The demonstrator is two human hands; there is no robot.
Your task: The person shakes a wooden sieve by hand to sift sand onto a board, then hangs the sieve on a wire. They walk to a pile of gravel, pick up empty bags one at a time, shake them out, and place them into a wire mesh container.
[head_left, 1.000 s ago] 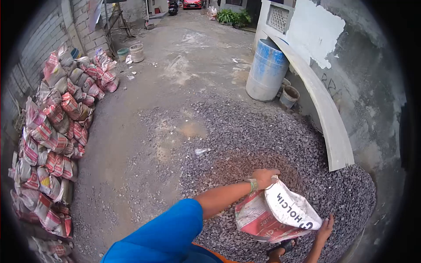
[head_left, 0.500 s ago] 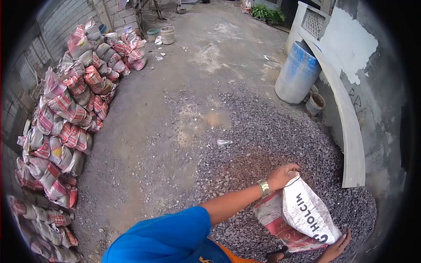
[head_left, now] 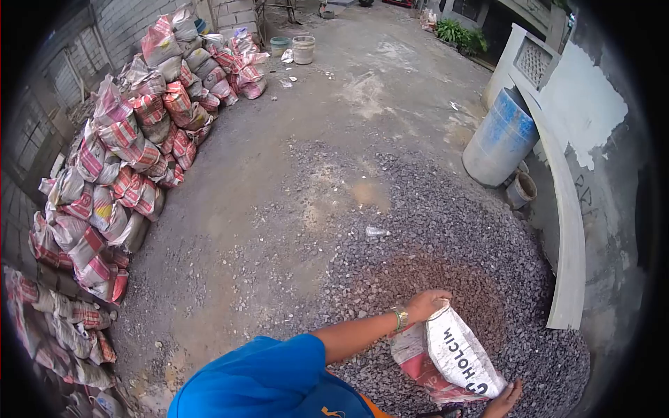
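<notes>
My left hand (head_left: pixel 426 304), with a metal-banded watch on its wrist, grips one upper corner of a cement sack (head_left: pixel 460 352). The sack is white with dark HOLCIM lettering on one face and red on another. Its lower right edge is in my right hand (head_left: pixel 505 399), at the bottom of the view. The sack's mouth lies spread between the two hands, above a gravel pile (head_left: pixel 529 279). What is inside the sack does not show. A brownish patch of gravel (head_left: pixel 411 275) lies just beyond my left hand.
Stacked filled sacks (head_left: pixel 139 146) line the left wall. To the right stand a blue drum (head_left: pixel 502 136), a small bucket (head_left: pixel 520 189) and a long curved pale sheet (head_left: pixel 568 258) against the wall. A clear plastic bottle (head_left: pixel 377 231) lies on the gravel. Two pails (head_left: pixel 303 50) are farther back.
The camera view has turned, so the surroundings sit further right and lower. Both hands, still gripping the sack, have moved left over the gravel.
</notes>
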